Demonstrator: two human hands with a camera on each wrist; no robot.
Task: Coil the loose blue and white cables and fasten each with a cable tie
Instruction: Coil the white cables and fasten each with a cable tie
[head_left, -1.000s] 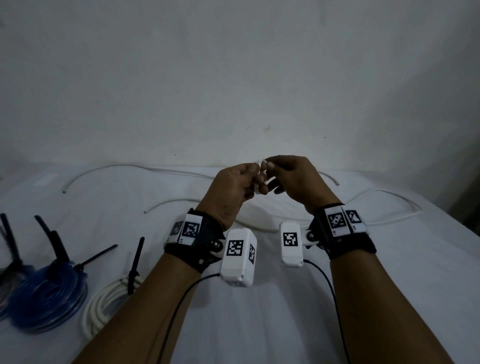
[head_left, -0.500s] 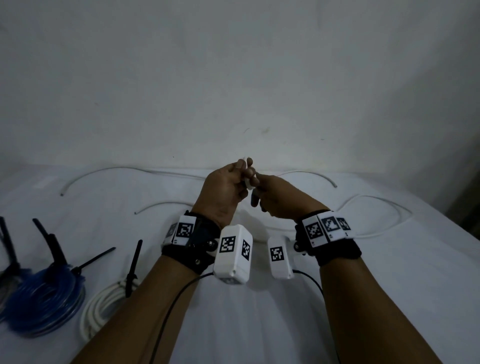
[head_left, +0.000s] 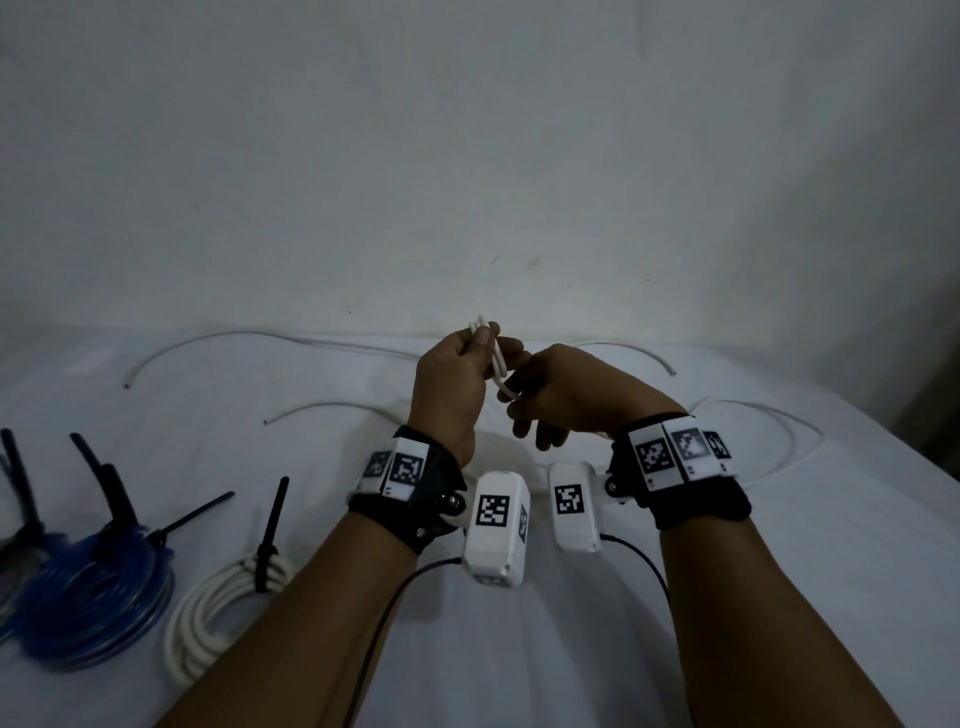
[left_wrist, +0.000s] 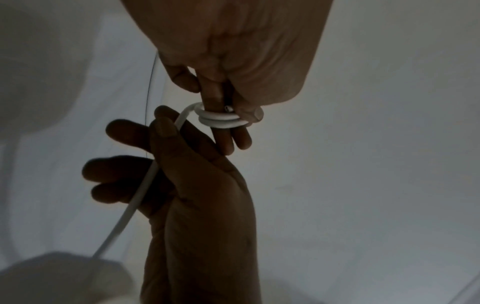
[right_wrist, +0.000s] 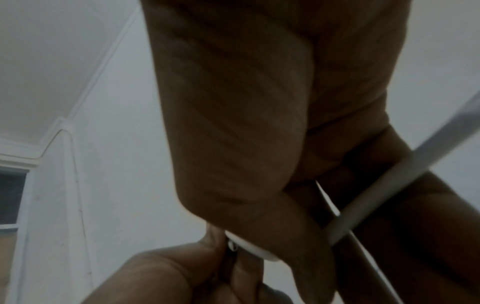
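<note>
**White cable being wound on two fingers above the sheet**

Both hands are raised over the middle of the white sheet (head_left: 519, 649), with bare cloth near and to the right of them; the wall (head_left: 467, 156) closes the far edge.

The left hand (head_left: 457, 379) has two fingers (left_wrist: 221, 135) extended, and the white cable (left_wrist: 221, 120) is wrapped around them in about three tight turns, the thumb pressing the turns in place. The cut end sticks out beside the thumb. In the head view the small coil stands roughly upright, its loops pointing up and away.

The right hand (head_left: 566, 395) sits just right of the left, fingers curled loosely around the free run of cable, which passes through its palm and drops down to the sheet. The slack lies in wide curves across the far and right side of the sheet.

At the near left lie a coiled blue cable (head_left: 88, 597) and a coiled white cable (head_left: 208, 618), each bound with a black cable tie (head_left: 270, 535) whose tail sticks upward.
</note>
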